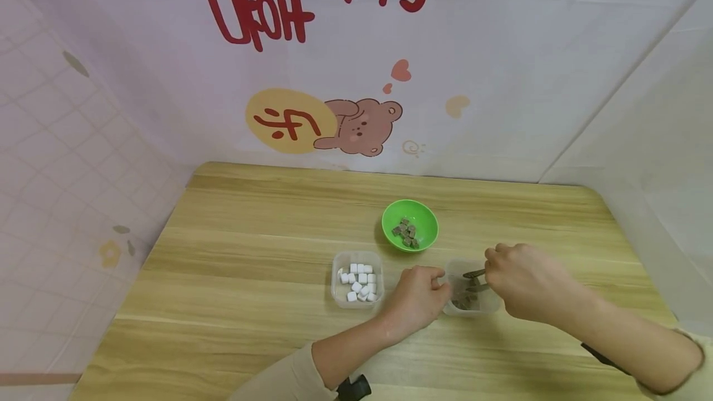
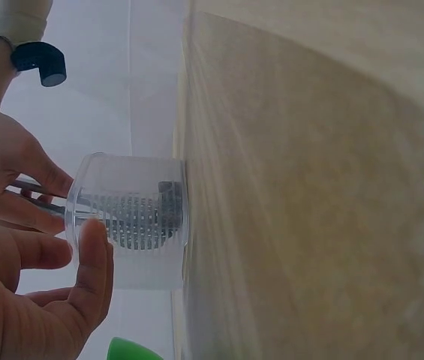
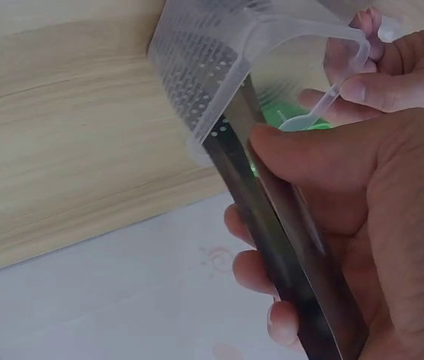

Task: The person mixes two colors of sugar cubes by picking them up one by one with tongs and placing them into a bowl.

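My right hand (image 1: pixel 526 283) grips metal tongs (image 3: pixel 260 217), whose tips reach down inside a clear plastic container (image 1: pixel 492 308). Dark brown cubes (image 1: pixel 462 302) lie at the bottom of that container. From its left side, my left hand (image 1: pixel 416 299) pinches the container's rim between thumb and fingers, as the right wrist view shows. Whether the tong tips hold a cube is hard to tell through the patterned plastic. Behind the hands stands a green bowl (image 1: pixel 427 218) with several brown cubes (image 1: pixel 408 232) in it.
Left of my left hand sits a second clear container (image 1: pixel 335 289) holding several white cubes (image 1: pixel 362 278). Everything stands on a wood-grain table (image 1: pixel 239 246). A white printed cloth (image 1: pixel 490 48) hangs along the table's back edge, with more cloth at both sides.
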A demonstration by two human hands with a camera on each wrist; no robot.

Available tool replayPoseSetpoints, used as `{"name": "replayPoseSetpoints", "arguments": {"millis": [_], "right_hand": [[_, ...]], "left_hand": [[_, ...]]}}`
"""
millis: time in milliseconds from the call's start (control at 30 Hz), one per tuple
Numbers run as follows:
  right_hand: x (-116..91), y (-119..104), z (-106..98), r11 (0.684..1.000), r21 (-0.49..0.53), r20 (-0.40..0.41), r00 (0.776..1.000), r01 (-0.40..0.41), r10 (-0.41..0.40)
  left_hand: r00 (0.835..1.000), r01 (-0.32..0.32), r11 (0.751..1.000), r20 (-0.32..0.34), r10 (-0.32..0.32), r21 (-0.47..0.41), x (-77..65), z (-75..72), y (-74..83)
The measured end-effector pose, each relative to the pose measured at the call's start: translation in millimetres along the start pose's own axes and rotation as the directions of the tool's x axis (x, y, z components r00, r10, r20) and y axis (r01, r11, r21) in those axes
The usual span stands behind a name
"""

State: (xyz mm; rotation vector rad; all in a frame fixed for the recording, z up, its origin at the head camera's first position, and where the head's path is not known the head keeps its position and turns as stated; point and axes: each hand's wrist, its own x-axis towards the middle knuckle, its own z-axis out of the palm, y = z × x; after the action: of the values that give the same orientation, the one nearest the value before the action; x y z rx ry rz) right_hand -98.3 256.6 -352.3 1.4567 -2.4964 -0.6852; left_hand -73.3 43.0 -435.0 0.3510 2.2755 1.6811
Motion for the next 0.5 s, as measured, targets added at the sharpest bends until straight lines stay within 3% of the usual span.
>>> {"name": "replayPoseSetpoints", "arguments": {"millis": [500], "right_hand": [[-2.3, -2.8, 0.4, 1.000, -0.023, 0.017, 1.000, 0.002, -0.002]], "left_hand": [[1.000, -0.010, 1.000, -0.003, 0.010, 0.023, 1.2, 1.4, -1.5]]}}
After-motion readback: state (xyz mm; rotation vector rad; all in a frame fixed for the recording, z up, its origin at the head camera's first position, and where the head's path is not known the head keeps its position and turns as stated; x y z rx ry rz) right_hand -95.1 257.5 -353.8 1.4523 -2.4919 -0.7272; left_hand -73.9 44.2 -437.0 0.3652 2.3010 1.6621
